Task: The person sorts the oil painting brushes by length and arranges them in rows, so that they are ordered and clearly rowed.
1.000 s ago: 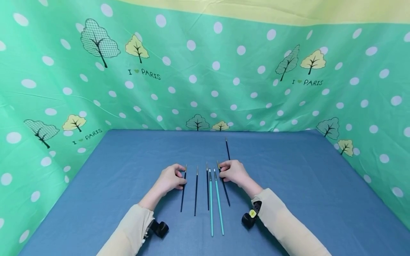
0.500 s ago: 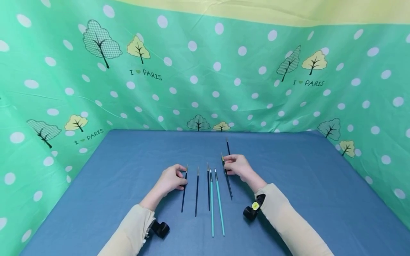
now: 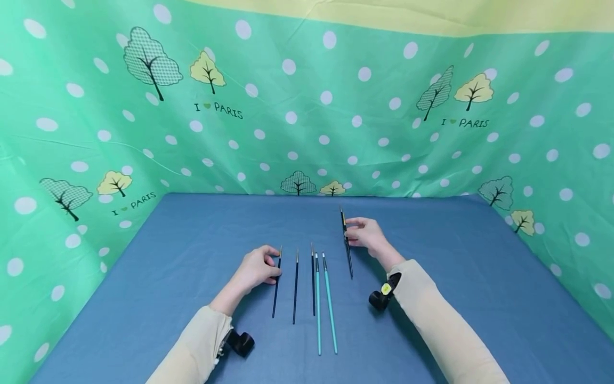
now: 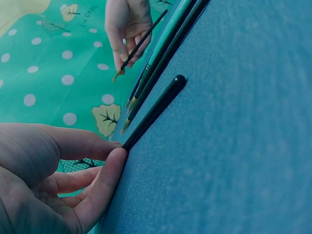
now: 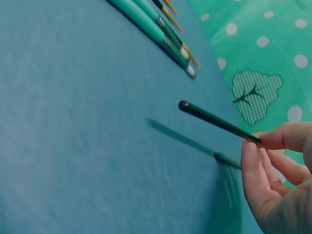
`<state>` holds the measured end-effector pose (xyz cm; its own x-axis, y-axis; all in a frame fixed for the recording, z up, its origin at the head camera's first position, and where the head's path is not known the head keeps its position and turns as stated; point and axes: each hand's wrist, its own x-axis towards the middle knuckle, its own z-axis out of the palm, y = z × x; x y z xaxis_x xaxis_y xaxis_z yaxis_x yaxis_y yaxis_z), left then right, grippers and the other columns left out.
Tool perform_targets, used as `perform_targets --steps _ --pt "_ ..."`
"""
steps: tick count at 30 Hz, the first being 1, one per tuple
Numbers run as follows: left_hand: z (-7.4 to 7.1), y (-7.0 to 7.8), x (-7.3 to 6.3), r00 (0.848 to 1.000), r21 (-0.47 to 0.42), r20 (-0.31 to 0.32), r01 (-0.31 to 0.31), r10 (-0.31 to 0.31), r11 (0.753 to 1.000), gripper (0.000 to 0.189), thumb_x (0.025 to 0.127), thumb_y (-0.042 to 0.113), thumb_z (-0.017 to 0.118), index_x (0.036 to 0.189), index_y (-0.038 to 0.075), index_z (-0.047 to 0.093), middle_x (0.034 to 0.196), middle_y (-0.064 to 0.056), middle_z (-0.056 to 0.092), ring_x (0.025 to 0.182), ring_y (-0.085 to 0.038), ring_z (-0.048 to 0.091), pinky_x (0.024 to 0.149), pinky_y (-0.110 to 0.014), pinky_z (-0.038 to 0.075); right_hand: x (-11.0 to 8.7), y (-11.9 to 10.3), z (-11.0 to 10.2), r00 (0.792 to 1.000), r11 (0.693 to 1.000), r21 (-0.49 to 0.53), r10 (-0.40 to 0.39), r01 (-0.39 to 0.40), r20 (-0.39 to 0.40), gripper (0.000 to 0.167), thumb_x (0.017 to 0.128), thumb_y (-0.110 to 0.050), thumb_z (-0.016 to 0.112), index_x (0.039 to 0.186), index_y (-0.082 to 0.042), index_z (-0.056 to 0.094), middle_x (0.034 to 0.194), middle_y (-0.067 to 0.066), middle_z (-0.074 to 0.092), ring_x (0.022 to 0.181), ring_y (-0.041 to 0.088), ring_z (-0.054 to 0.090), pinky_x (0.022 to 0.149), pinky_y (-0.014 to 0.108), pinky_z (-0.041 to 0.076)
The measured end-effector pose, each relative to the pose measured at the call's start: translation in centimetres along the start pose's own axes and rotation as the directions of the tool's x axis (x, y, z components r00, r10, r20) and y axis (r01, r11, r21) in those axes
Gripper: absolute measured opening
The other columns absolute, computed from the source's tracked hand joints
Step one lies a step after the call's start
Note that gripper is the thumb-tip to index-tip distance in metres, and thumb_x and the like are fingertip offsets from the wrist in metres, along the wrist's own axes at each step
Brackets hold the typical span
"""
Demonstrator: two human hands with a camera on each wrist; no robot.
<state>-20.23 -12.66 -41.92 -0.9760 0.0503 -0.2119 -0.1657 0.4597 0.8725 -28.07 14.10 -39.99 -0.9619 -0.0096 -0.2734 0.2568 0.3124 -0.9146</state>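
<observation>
My left hand point(image 3: 259, 266) pinches a thin dark paintbrush point(image 3: 275, 298) between thumb and fingertips at the left end of the row. That brush lies along the blue table, its rounded handle end point(image 4: 178, 80) pointing toward me. Farther back on the right, my right hand point(image 3: 366, 234) pinches another dark paintbrush point(image 3: 348, 256), raised off the table; its shadow point(image 5: 180, 136) falls on the cloth below. A further dark brush lies under it, its handle end point(image 5: 224, 160) showing past the shadow and its tip point(image 3: 340, 208) at the back.
Between the hands lie two dark paintbrushes point(image 3: 296, 288) and two turquoise paintbrushes point(image 3: 318, 314), bristles pointing away from me. The blue cloth-covered table point(image 3: 192, 234) ends at a green dotted curtain point(image 3: 268, 144). A small black camera point(image 3: 379, 300) sits at the right wrist.
My right hand has moved away from me and slightly right with its dark paintbrush, from beside the turquoise brushes to over the rear brush. The left hand has stayed put.
</observation>
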Motion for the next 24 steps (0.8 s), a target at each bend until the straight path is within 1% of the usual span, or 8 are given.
perform_targets --steps 6,10,14,18,21,24 --pt "-0.1 0.0 0.0 1.0 -0.004 0.001 0.002 -0.002 1.0 0.04 0.075 -0.003 0.067 0.113 0.002 0.056 0.078 -0.009 0.048 0.054 -0.016 0.056 0.051 -0.027 0.056 1.1 -0.1 -0.9 0.999 0.999 0.005 -0.036 0.036 -0.028 0.04 0.086 -0.004 0.057 0.125 -0.005 0.053 0.103 0.015 0.058 0.074 0.016 0.061 0.07 0.027 0.057" --pt "-0.2 0.0 0.0 1.0 -0.008 0.002 0.004 -0.004 1.0 0.04 0.075 -0.003 0.067 0.113 0.002 0.056 0.079 -0.009 0.048 0.054 -0.016 0.056 0.051 -0.027 0.056 1.9 0.1 -1.2 0.998 0.998 -0.019 -0.055 0.054 -0.037 0.039 0.087 -0.005 0.056 0.125 -0.004 0.053 0.105 0.015 0.058 0.075 0.016 0.062 0.072 0.028 0.057" --pt "-0.2 -0.1 0.0 1.0 -0.014 0.002 0.009 -0.009 1.0 0.04 0.075 -0.003 0.067 0.113 0.002 0.056 0.079 -0.009 0.048 0.054 -0.016 0.056 0.051 -0.027 0.056 2.8 0.2 -1.2 0.997 0.998 -0.04 -0.049 0.047 -0.054 0.038 0.087 -0.006 0.056 0.125 -0.006 0.054 0.107 0.016 0.059 0.076 0.016 0.062 0.073 0.029 0.057" --pt "-0.2 -0.2 0.0 1.0 -0.016 0.002 0.012 -0.012 1.0 0.04 0.075 -0.003 0.067 0.113 0.003 0.056 0.079 -0.009 0.048 0.054 -0.016 0.056 0.051 -0.027 0.056 3.6 0.2 -1.0 0.997 0.998 -0.048 -0.031 0.027 -0.077 0.037 0.087 -0.007 0.058 0.123 -0.008 0.055 0.111 0.017 0.059 0.078 0.017 0.063 0.072 0.029 0.057" --pt "-0.1 -0.3 0.1 1.0 -0.012 0.003 0.014 -0.014 1.0 0.04 0.075 -0.003 0.067 0.113 0.003 0.056 0.08 -0.009 0.049 0.054 -0.017 0.057 0.051 -0.027 0.056 4.2 0.2 -1.0 0.996 0.998 -0.055 -0.021 0.017 -0.086 0.036 0.086 -0.007 0.058 0.122 -0.008 0.056 0.115 0.016 0.059 0.082 0.019 0.063 0.073 0.029 0.057" --pt "-0.1 -0.2 0.1 1.0 -0.01 0.003 0.015 -0.015 1.0 0.04 0.075 -0.003 0.067 0.113 0.003 0.056 0.08 -0.009 0.049 0.054 -0.016 0.056 0.051 -0.027 0.056 4.8 0.1 -1.0 0.996 0.998 -0.062 -0.022 0.017 -0.092 0.036 0.086 -0.007 0.059 0.121 -0.008 0.057 0.115 0.016 0.059 0.087 0.022 0.063 0.073 0.029 0.057"
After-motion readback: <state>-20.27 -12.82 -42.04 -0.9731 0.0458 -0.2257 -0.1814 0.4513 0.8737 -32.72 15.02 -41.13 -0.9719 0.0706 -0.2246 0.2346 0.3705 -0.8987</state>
